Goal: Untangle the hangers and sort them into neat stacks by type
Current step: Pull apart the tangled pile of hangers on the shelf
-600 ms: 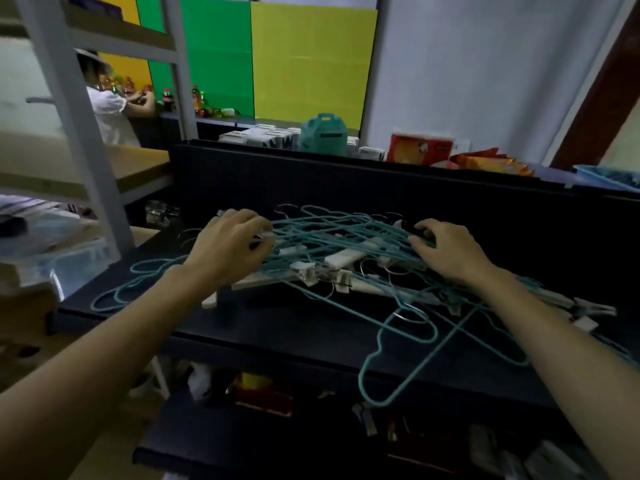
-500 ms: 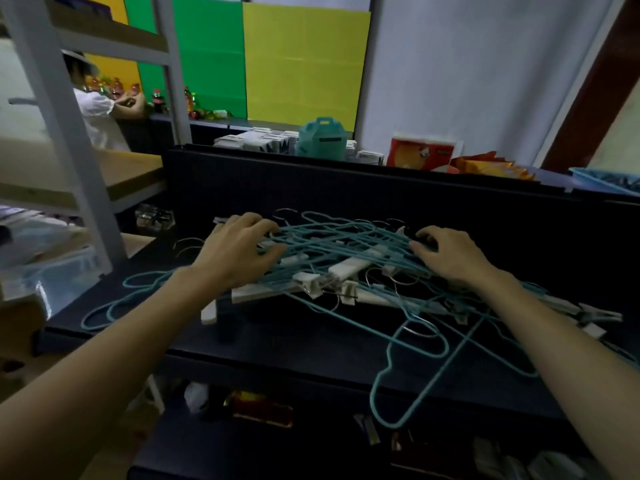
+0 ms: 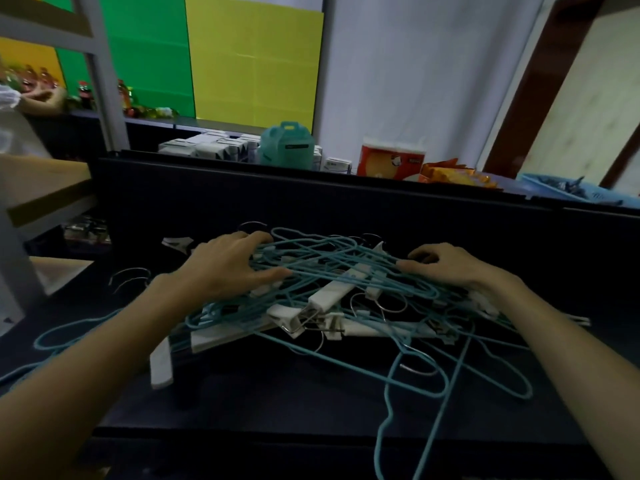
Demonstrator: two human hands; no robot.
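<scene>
Clearly sorting has barely begun: the left hand (image 3: 230,268) and right hand (image 3: 450,268) rest loosely spread on the tangled hangers (image 3: 346,289) heaped on the bench (image 3: 277,393), gripping nothing I can discern. Next, free one teal wire hanger.

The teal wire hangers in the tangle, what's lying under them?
White plastic clip hangers with metal hooks lie beneath the teal wire hangers; anything deeper is covered.

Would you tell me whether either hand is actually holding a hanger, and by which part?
Both hands rest on the tangled hangers. The left hand and right hand touch the teal wires on top; a closed grip cannot be told.
</scene>
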